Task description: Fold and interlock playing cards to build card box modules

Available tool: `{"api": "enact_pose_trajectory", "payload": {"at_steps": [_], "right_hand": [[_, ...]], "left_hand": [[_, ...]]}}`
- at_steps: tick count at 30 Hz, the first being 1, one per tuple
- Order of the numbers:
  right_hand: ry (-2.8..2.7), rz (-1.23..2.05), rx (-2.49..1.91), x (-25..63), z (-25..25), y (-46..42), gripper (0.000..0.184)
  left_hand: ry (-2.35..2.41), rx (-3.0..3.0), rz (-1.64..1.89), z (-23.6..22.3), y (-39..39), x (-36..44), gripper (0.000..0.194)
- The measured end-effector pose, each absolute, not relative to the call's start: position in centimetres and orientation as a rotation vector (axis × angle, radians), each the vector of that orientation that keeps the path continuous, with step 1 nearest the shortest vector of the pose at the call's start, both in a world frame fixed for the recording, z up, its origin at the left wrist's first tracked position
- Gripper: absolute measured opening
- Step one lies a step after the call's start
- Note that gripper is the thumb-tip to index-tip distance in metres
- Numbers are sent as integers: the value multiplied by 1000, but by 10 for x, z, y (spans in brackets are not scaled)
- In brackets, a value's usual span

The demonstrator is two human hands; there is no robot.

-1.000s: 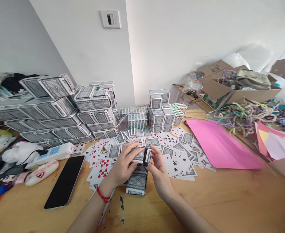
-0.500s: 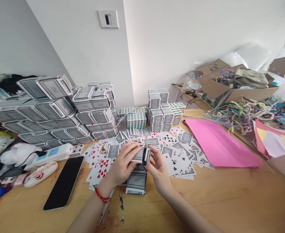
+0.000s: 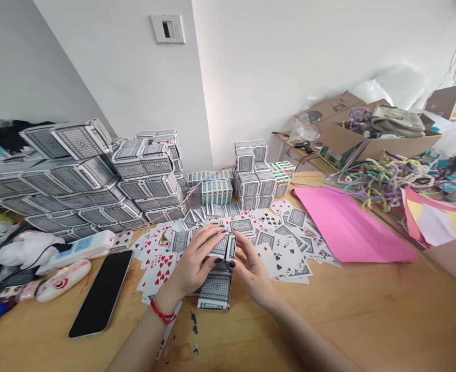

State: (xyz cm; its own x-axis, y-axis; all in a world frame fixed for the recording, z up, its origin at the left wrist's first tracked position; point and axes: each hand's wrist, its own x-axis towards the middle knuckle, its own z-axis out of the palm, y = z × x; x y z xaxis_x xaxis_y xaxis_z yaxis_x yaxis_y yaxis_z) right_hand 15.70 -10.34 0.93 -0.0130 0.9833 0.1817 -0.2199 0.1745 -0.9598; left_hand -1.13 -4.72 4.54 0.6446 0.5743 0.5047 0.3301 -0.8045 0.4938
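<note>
Both my hands grip a small box made of folded playing cards [image 3: 219, 248] with grey patterned backs. My left hand [image 3: 199, 261], with a red bracelet at its wrist, lies over the box's left side, fingers across the top and thumb at the near edge. My right hand [image 3: 250, 264] pinches a folded card [image 3: 231, 247] against the box's right side between thumb and fingers. Just below the hands, another folded-card piece [image 3: 214, 290] rests on the table. Loose playing cards [image 3: 162, 266] lie spread around and behind the hands. The box's underside is hidden.
Stacked card boxes [image 3: 92, 181] rise at the left, with a smaller stack [image 3: 253, 178] behind. A black phone [image 3: 102, 294] and a white power strip [image 3: 84, 247] lie left. Pink paper [image 3: 344, 227], tangled pipe cleaners [image 3: 386, 178] and a cardboard box [image 3: 402, 147] are right.
The folded card in my right hand has moved left against the box, and the dark gap between them has closed. The view has shifted slightly.
</note>
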Motion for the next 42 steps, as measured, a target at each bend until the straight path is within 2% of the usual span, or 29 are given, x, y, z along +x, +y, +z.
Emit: {"api": "enact_pose_trajectory", "payload": {"at_steps": [35, 42], "right_hand": [[-1190, 1148, -883, 163, 22, -100, 48], [-1154, 1160, -924, 163, 16, -101, 54]], "left_hand": [[706, 2609, 872, 48, -52, -9, 44], [692, 2592, 886, 48, -53, -6, 43]]}}
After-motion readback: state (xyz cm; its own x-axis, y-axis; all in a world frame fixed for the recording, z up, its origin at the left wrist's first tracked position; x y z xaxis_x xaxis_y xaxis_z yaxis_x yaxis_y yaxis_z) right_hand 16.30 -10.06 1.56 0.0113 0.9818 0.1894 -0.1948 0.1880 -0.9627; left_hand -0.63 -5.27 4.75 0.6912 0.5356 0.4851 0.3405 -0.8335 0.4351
